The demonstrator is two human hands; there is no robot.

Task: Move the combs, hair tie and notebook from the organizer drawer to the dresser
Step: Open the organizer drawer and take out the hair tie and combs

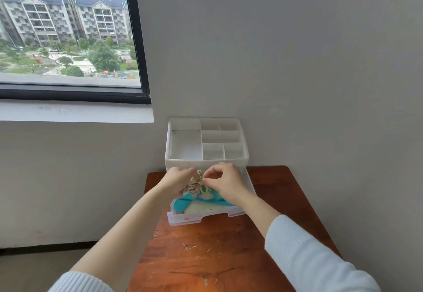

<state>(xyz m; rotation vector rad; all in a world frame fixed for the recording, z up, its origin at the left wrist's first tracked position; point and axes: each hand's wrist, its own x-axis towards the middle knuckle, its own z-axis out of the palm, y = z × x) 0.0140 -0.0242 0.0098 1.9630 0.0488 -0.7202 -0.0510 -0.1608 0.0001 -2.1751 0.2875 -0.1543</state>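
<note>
A clear plastic organizer drawer is pulled open on the wooden dresser. Inside lie a teal comb and a pale notebook beneath it. A patterned fabric hair tie with a yellow bit sits bunched above the comb. My left hand grips the hair tie from the left. My right hand pinches it from the right, fingers curled. Both hands are inside the drawer, and they hide its back part.
The white organizer with several open top compartments stands against the wall at the dresser's back. A window and sill are at the left. The dresser's scratched top extends toward me, with its edges at left and right.
</note>
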